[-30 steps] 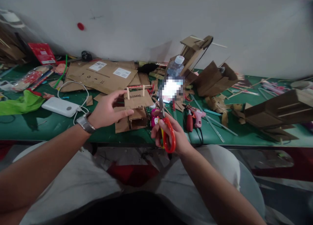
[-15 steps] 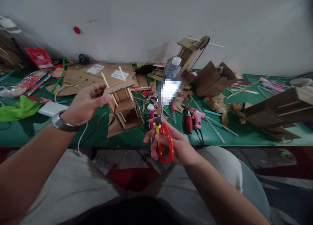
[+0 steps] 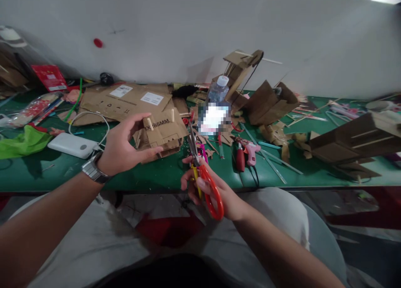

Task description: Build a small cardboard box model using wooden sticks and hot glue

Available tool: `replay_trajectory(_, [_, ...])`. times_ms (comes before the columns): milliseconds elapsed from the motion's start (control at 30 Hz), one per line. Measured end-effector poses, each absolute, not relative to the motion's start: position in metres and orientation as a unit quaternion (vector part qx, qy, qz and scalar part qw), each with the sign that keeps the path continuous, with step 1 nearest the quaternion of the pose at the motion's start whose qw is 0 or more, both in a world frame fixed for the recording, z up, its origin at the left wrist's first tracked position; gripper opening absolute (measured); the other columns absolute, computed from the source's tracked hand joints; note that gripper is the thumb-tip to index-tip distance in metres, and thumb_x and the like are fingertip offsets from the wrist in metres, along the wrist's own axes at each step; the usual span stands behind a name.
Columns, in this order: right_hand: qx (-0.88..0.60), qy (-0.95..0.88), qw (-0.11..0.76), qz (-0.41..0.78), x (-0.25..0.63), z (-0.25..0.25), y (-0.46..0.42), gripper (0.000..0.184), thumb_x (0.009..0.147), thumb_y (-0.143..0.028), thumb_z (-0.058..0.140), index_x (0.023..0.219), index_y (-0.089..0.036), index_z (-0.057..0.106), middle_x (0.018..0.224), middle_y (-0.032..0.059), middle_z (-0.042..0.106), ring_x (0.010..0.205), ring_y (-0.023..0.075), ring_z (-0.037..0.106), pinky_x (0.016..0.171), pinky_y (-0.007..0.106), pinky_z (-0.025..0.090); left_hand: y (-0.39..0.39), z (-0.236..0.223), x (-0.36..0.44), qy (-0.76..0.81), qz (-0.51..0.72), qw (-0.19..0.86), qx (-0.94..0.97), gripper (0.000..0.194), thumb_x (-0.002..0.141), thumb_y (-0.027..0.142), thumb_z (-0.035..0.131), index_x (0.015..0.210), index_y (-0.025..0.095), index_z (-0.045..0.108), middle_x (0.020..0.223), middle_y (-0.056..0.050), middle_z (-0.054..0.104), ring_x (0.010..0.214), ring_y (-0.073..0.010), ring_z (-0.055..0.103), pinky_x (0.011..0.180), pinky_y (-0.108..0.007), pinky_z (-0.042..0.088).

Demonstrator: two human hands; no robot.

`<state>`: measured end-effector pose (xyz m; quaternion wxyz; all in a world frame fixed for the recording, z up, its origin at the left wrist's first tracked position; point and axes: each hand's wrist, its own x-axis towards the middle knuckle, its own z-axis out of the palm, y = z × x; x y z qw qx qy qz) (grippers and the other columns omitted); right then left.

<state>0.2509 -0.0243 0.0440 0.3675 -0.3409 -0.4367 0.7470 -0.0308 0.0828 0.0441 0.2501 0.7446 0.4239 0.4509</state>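
My left hand (image 3: 125, 144) grips a small cardboard model (image 3: 163, 129) by its left side, thumb along the near edge and fingers at the back. The model's printed top panel faces me, with two short wooden stick ends poking through it. In my right hand (image 3: 216, 183) is a pair of scissors (image 3: 210, 192) with orange and yellow handles. Its metal blades point up and away, just right of the model, without touching it. Whether the blades are fully closed is hard to make out.
Behind the model lies a flat cardboard sheet (image 3: 109, 98). A white power bank (image 3: 73, 145) with a cable is at left. Farther right are a pink glue gun (image 3: 250, 151), a blurred bright screen (image 3: 214, 117), a bottle (image 3: 219, 89) and cardboard structures (image 3: 357, 135). Scraps litter the green table (image 3: 169, 177).
The cardboard model has tipped so its top panel now faces me, and my left hand has shifted right and slightly down. The scissors have tilted, their tips leaning left.
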Motion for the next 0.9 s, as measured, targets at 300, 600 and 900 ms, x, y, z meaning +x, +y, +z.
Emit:
replay_trajectory(300, [-0.353,-0.430,0.355,0.751,0.249,0.043,-0.026,0.063,0.098,-0.067,0.075,0.141,-0.030,0.048,0.097,-0.0034,0.066,0.048,0.0054,0.055,0.042,0.019,0.041,0.083,0.037,-0.024,0.444,0.434,0.251,0.743,0.091,0.073,0.053,0.100,0.149,0.022,0.062,0.145,-0.015,0.072,0.132,-0.0380,0.072,0.120,-0.058,0.059])
replay_trajectory(600, [-0.311,-0.397,0.380,0.776,0.249,0.042,-0.026,0.064,0.100,-0.065,0.074,0.145,-0.027,0.047,0.092,-0.0032,0.071,0.042,0.0066,0.060,0.036,0.017,0.044,0.085,0.039,-0.024,0.441,0.418,0.285,0.741,0.090,0.072,0.055,0.099,0.146,0.019,0.064,0.142,-0.016,0.074,0.129,-0.0377,0.074,0.115,-0.055,0.061])
replay_trajectory(900, [-0.293,-0.410,0.396,0.767,0.252,0.050,-0.028,0.064,0.100,-0.063,0.074,0.146,-0.027,0.048,0.083,-0.0049,0.067,0.040,0.0067,0.055,0.037,0.017,0.042,0.100,0.067,-0.040,0.447,0.464,0.469,0.604,0.077,0.070,0.053,0.101,0.132,0.017,0.070,0.131,-0.012,0.081,0.123,-0.0304,0.076,0.113,-0.046,0.062])
